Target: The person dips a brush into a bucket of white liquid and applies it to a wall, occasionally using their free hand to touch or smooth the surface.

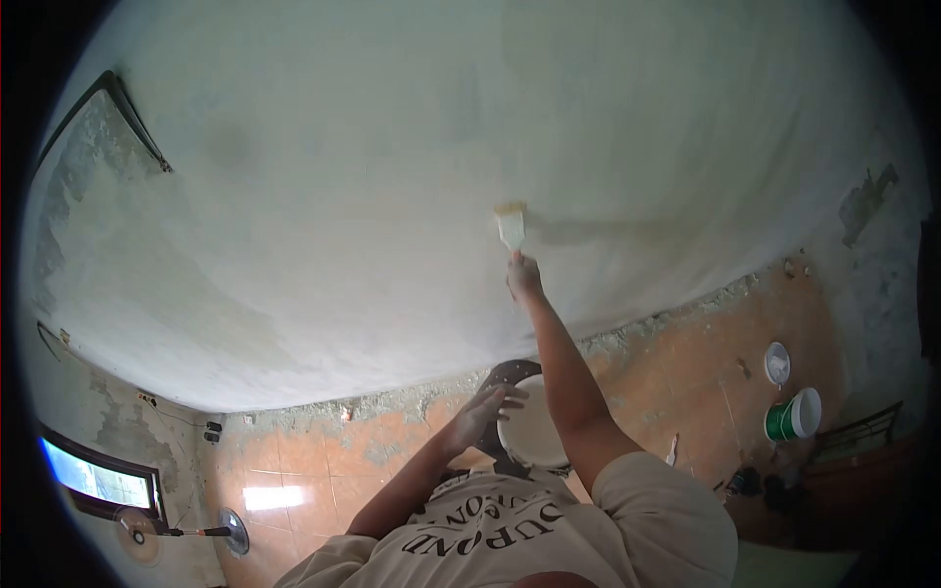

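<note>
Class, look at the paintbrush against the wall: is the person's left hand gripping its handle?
No, the right hand grips the paintbrush, while the left hand is lower down, apart from it.

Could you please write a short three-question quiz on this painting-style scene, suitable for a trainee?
1. Multiple choice: By which part does the right hand grip the brush?
A) Its bristles
B) Its handle
C) Its side edge
2. True or false: The left hand is beside the rim of the pale round container in front of the person's body.
3. Fill in the blank: On the tiled floor at the right of the view, the bucket has a band of ____ on its outside.

Key: 1. B; 2. True; 3. green
</note>
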A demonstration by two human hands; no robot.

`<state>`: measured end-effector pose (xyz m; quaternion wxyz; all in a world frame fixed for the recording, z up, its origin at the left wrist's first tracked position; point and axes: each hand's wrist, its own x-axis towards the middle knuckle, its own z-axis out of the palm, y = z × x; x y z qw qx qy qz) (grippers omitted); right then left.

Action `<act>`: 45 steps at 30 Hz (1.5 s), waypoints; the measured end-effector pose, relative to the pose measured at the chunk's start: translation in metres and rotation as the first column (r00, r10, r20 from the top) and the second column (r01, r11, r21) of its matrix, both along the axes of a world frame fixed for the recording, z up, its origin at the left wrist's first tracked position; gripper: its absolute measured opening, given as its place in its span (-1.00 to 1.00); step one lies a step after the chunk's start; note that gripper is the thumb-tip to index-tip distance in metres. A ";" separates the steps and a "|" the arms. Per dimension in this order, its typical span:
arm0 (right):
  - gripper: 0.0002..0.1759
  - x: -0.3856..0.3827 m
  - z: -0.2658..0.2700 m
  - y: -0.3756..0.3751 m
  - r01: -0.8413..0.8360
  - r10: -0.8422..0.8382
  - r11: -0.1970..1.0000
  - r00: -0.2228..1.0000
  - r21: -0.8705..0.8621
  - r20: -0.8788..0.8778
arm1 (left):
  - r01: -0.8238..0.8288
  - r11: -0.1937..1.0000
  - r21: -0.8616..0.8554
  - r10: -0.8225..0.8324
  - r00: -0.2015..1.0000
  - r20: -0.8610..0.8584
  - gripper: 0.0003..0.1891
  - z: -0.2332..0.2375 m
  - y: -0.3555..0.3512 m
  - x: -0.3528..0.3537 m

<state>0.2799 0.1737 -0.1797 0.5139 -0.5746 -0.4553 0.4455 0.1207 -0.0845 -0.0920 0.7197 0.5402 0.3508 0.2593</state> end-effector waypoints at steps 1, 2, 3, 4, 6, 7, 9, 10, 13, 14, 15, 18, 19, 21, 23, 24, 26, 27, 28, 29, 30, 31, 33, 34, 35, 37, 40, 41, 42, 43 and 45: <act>-0.45 0.004 -0.015 -0.005 0.015 -0.014 0.998 1.000 -0.065 0.019 | -0.012 0.999 -0.034 0.011 1.000 -0.016 -0.40 -0.008 -0.002 -0.002; -0.46 0.011 -0.023 -0.016 -0.031 0.026 0.983 0.999 -0.179 -0.033 | -0.033 0.998 -0.045 0.032 0.999 -0.016 -0.38 -0.015 -0.004 -0.003; -0.46 0.018 -0.029 -0.028 -0.082 0.058 0.954 0.994 -0.287 -0.091 | -0.027 0.999 -0.046 0.025 0.999 -0.041 -0.39 -0.012 -0.007 -0.004; -0.46 0.025 -0.040 -0.042 -0.096 0.072 0.948 0.993 -0.303 -0.089 | -0.019 0.998 -0.068 0.015 0.998 -0.057 -0.39 -0.011 -0.008 -0.005; -0.45 0.029 -0.063 -0.081 -0.106 0.088 0.932 0.994 -0.346 -0.068 | -0.007 0.993 -0.117 -0.003 0.997 -0.080 -0.44 -0.017 -0.011 -0.006; -0.45 0.029 -0.078 -0.105 -0.104 0.095 0.922 0.995 -0.374 -0.043 | 0.007 0.992 -0.123 -0.018 0.996 -0.089 -0.44 -0.019 -0.011 -0.006; -0.49 0.024 -0.074 -0.168 -0.129 0.080 0.865 0.990 -0.485 -0.120 | -0.047 0.983 -0.177 0.013 0.982 -0.190 -0.48 -0.025 -0.013 -0.001; -0.50 0.023 -0.092 -0.195 -0.179 0.105 0.842 0.980 -0.510 -0.171 | -0.054 0.973 -0.223 0.005 0.977 -0.215 -0.55 -0.029 -0.011 0.000; -0.59 0.016 -0.096 -0.277 -0.212 0.074 0.736 0.969 -0.643 -0.235 | -0.064 0.970 -0.234 0.000 0.965 -0.263 -0.58 -0.039 -0.010 0.005; -0.59 0.016 -0.095 -0.297 -0.199 0.050 0.733 0.969 -0.651 -0.240 | -0.043 0.962 -0.270 -0.029 0.966 -0.258 -0.57 -0.047 -0.007 0.005; -0.64 0.018 -0.095 -0.315 -0.236 -0.017 0.701 0.938 -0.673 -0.347 | -0.021 0.960 -0.280 -0.055 0.964 -0.261 -0.57 -0.049 -0.007 0.009; -0.71 0.019 -0.099 -0.342 -0.263 -0.172 0.658 0.860 -0.706 -0.480 | -0.004 0.937 -0.350 -0.115 0.942 -0.317 -0.51 -0.057 -0.005 0.019; -0.72 0.020 -0.096 -0.343 -0.262 -0.199 0.646 0.849 -0.717 -0.490 | 0.023 0.934 -0.356 -0.146 0.935 -0.322 -0.51 -0.060 -0.005 0.022; -0.74 0.022 -0.091 -0.340 -0.186 -0.180 0.728 0.877 -0.660 -0.445 | 0.055 0.955 -0.292 -0.152 0.936 -0.318 -0.48 -0.064 -0.004 0.031; -0.79 0.027 -0.097 -0.330 -0.077 -0.124 0.824 0.942 -0.562 -0.311 | 0.124 0.942 -0.311 -0.224 0.924 -0.309 -0.47 -0.053 0.000 0.041; -0.80 0.030 -0.104 -0.324 -0.029 -0.114 0.848 0.965 -0.530 -0.234 | 0.152 0.940 -0.306 -0.249 0.919 -0.307 -0.46 -0.048 0.001 0.046; -0.75 0.042 -0.081 -0.319 -0.003 -0.156 0.876 0.944 -0.483 -0.290 | 0.243 0.928 -0.283 -0.322 0.904 -0.281 -0.48 -0.051 0.006 0.051; -0.75 0.047 -0.075 -0.318 0.008 -0.174 0.871 0.940 -0.492 -0.294 | 0.255 0.921 -0.294 -0.339 0.897 -0.283 -0.48 -0.047 0.005 0.053; -0.73 0.054 -0.072 -0.317 0.015 -0.176 0.868 0.944 -0.496 -0.278 | 0.273 0.926 -0.260 -0.343 0.896 -0.282 -0.49 -0.040 0.004 0.056; -0.70 0.059 -0.070 -0.317 0.022 -0.175 0.866 0.949 -0.500 -0.262 | 0.289 0.930 -0.225 -0.346 0.895 -0.280 -0.50 -0.035 0.004 0.059; -0.70 0.062 -0.071 -0.319 0.028 -0.187 0.862 0.945 -0.506 -0.267 | 0.273 0.930 -0.246 -0.338 0.899 -0.279 -0.51 -0.033 0.003 0.061; -0.71 0.063 -0.073 -0.322 0.078 -0.230 0.838 0.948 -0.540 -0.221 | 0.280 0.926 -0.255 -0.348 0.894 -0.283 -0.51 -0.036 0.002 0.060; -0.71 0.065 -0.081 -0.327 0.124 -0.277 0.804 0.944 -0.581 -0.182 | 0.293 0.916 -0.275 -0.368 0.887 -0.279 -0.51 -0.037 0.003 0.056; -0.73 0.065 -0.088 -0.331 0.130 -0.289 0.760 0.945 -0.636 -0.151 | 0.269 0.920 -0.285 -0.354 0.883 -0.308 -0.52 -0.035 0.001 0.053; -0.75 0.064 -0.096 -0.337 0.137 -0.298 0.711 0.947 -0.689 -0.120 | 0.270 0.914 -0.303 -0.364 0.877 -0.314 -0.52 -0.033 -0.001 0.050; -0.76 0.060 -0.126 -0.348 0.137 -0.295 0.676 0.951 -0.725 -0.096 | 0.223 0.920 -0.323 -0.329 0.887 -0.325 -0.52 -0.030 -0.002 0.042; -0.86 0.055 -0.147 -0.363 0.099 -0.268 0.658 0.957 -0.747 -0.108 | 0.205 0.922 -0.330 -0.311 0.898 -0.312 -0.51 -0.042 -0.001 0.023; -0.86 0.053 -0.151 -0.363 0.087 -0.264 0.640 0.958 -0.763 -0.112 | 0.195 0.929 -0.313 -0.297 0.899 -0.322 -0.51 -0.043 -0.002 0.019; -0.87 0.049 -0.165 -0.363 0.061 -0.246 0.629 0.961 -0.775 -0.124 | 0.154 0.932 -0.327 -0.281 0.878 -0.386 -0.52 -0.036 -0.002 0.021; -0.87 0.047 -0.170 -0.362 0.035 -0.228 0.617 0.964 -0.786 -0.136 | 0.143 0.926 -0.351 -0.283 0.876 -0.390 -0.52 -0.041 -0.002 0.018; -0.85 0.044 -0.177 -0.355 0.056 -0.242 0.604 0.964 -0.795 -0.115 | 0.099 0.940 -0.326 -0.234 0.882 -0.408 -0.53 -0.050 -0.002 0.010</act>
